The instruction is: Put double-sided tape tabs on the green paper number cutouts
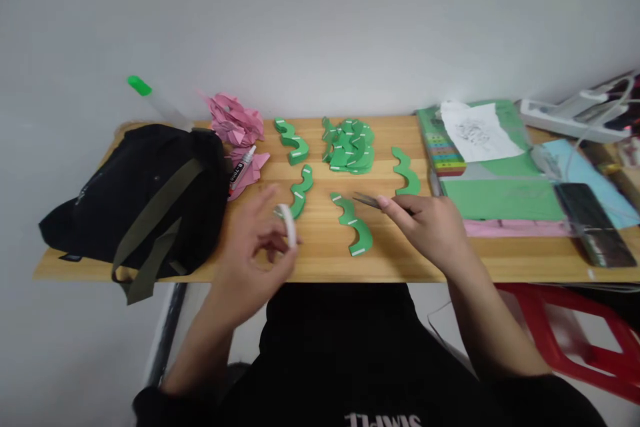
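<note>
My left hand [260,247] hovers over the wooden table [325,260], fingers curled round a small white roll [289,223], probably tape. My right hand [430,227] pinches metal tweezers [367,200] whose tips point left toward a wavy green paper piece [353,223] lying between the hands. Another wavy green piece [301,190] lies just beyond my left hand. More green pieces lie further back: one [293,141] on the left, a pile [350,145] in the middle, one [406,172] near my right hand.
A black bag [135,200] with an olive strap fills the table's left end. Pink crumpled paper [235,121] and a glue tube [240,170] lie beside it. Coloured paper sheets [480,197], a phone [593,220] and a power strip [565,117] are on the right. A red stool [565,333] stands below.
</note>
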Available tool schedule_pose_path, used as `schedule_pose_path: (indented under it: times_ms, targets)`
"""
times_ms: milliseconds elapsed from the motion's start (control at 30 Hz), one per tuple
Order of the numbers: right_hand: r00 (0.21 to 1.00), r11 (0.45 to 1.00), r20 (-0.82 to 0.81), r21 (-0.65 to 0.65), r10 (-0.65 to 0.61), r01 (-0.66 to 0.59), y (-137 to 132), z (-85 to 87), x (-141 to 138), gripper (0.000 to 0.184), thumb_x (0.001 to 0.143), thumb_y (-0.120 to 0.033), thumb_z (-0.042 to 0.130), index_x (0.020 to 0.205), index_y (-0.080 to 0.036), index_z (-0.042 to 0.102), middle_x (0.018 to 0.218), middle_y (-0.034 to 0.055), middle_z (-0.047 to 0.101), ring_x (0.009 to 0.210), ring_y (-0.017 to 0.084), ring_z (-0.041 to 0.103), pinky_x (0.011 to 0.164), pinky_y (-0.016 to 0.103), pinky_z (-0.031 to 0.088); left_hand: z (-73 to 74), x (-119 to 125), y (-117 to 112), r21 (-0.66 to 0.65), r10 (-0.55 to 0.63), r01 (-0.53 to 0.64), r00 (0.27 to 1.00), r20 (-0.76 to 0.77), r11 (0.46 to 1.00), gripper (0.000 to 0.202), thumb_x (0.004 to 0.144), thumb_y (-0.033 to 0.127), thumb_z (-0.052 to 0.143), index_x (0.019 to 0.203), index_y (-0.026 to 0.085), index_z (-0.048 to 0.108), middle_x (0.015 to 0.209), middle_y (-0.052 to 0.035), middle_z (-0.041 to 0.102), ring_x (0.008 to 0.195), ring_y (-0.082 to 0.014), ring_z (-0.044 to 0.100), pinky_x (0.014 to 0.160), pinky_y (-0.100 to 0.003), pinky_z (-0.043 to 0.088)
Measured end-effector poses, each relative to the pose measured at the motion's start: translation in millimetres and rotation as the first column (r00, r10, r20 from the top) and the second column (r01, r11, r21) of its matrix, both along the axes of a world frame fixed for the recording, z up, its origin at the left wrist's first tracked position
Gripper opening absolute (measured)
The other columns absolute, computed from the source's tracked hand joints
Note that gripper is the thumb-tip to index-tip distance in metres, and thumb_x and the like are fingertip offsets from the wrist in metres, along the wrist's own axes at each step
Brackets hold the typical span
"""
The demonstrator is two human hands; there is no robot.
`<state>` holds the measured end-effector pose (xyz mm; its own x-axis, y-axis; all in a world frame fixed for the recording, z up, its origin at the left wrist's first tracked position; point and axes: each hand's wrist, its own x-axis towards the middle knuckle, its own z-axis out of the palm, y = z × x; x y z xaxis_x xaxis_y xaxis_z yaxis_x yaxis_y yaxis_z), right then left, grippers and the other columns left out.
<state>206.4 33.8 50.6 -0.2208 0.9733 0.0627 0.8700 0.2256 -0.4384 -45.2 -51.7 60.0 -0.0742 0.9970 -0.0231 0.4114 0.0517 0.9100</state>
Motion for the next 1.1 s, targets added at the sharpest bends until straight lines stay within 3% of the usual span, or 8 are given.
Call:
schedule_pose_path:
  times_ms: [67,133,300,400,500,667,900,1100]
  targets:
    - [0.999,0.999,-0.022,-0.028,-0.045,0.044,1.1,-4.8,2.9,0.079,0.084,-0.078,0.026,0.058,-0.017,0.068,0.046,0.0039,0.053,0.044,0.012,0.041,0.047,0.027,0.023,-4.4,-20.5,1.3,-0.017,0.137,-0.155,0.914,-0.382,0.988,0.079,0.075,0.020,0.062,0.146,0.026,0.027,0.087,-0.0003,0.066,0.064,-0.0156,0.063,0.062,-0.028,0.049]
    - [0.994,0.995,-0.072,-0.057,-0.081,0.077,2.1,-9.5,4.8,0.080,0.082,-0.079,0.025,0.060,-0.016,0.069,0.046,0.0036,0.051,0.045,0.013,0.043,0.047,0.026,0.024,-12.2,-38.0,6.7,-0.145,0.047,-0.173,0.785,-0.618,0.974,0.081,0.076,0.019,0.057,0.148,0.023,0.021,0.084,-0.0002,0.066,0.068,-0.0189,0.065,0.065,-0.030,0.048]
    - [0.969,0.990,-0.213,-0.090,-0.121,0.104,3.2,-18.5,7.1,0.078,0.079,-0.082,0.031,0.060,-0.015,0.069,0.043,0.0007,0.044,0.043,0.012,0.040,0.046,0.026,0.024,-30.2,-53.0,19.2,-0.265,-0.134,-0.098,0.667,-0.733,0.959,0.066,0.082,0.025,0.051,0.144,0.017,0.032,0.084,-0.0047,0.064,0.078,-0.0253,0.064,0.071,-0.035,0.047]
    - [0.910,0.984,-0.389,-0.155,-0.142,0.087,-0.2,-20.0,3.9,0.071,0.079,-0.078,0.040,0.061,-0.015,0.067,0.044,-0.0016,0.040,0.044,0.010,0.038,0.046,0.026,0.025,-30.6,-40.5,18.5,-0.063,0.010,-0.055,0.829,-0.559,0.997,0.060,0.078,0.031,0.061,0.135,0.019,0.047,0.088,-0.0048,0.059,0.081,-0.0222,0.058,0.076,-0.034,0.046]
    - [0.753,0.957,-0.641,-0.286,-0.150,-0.053,-6.8,-17.3,-8.0,0.067,0.080,-0.075,0.042,0.066,-0.015,0.066,0.047,-0.0040,0.036,0.044,0.008,0.033,0.045,0.025,0.026,-25.3,-15.6,16.3,-0.051,-0.115,0.118,0.991,0.066,0.992,0.053,0.077,0.035,0.066,0.128,0.022,0.056,0.082,-0.0013,0.054,0.072,-0.0143,0.052,0.068,-0.027,0.044]
    - [0.565,0.844,-0.794,-0.449,-0.227,-0.292,-16.0,-7.2,-32.7,0.049,0.065,-0.065,0.068,0.065,-0.016,0.063,0.051,-0.0068,0.036,0.045,0.006,0.028,0.042,0.022,0.026,-19.5,24.0,22.6,-0.080,-0.215,0.376,0.677,0.704,0.923,0.038,0.079,0.026,0.067,0.118,0.025,0.066,0.071,0.0028,0.045,0.059,-0.0065,0.040,0.056,-0.021,0.032]
    - [0.563,0.834,-0.762,-0.509,-0.320,-0.214,-15.5,-9.1,-34.7,0.035,0.057,-0.049,0.078,0.062,-0.017,0.064,0.054,-0.0030,0.050,0.052,0.008,0.040,0.047,0.023,0.035,-23.0,36.7,33.2,-0.136,-0.134,0.372,0.616,0.776,0.918,0.034,0.077,0.022,0.065,0.111,0.021,0.071,0.068,0.0044,0.042,0.053,-0.0042,0.037,0.053,-0.023,0.026]
    - [0.517,0.844,-0.791,-0.492,-0.329,-0.215,-14.1,-11.9,-30.1,0.029,0.061,-0.042,0.076,0.061,-0.016,0.063,0.052,-0.0046,0.046,0.050,0.007,0.038,0.046,0.022,0.033,-22.6,49.4,36.5,0.062,-0.239,0.231,0.919,0.315,0.971,0.031,0.081,0.020,0.060,0.110,0.021,0.071,0.071,0.0024,0.048,0.064,-0.0093,0.043,0.061,-0.024,0.037]
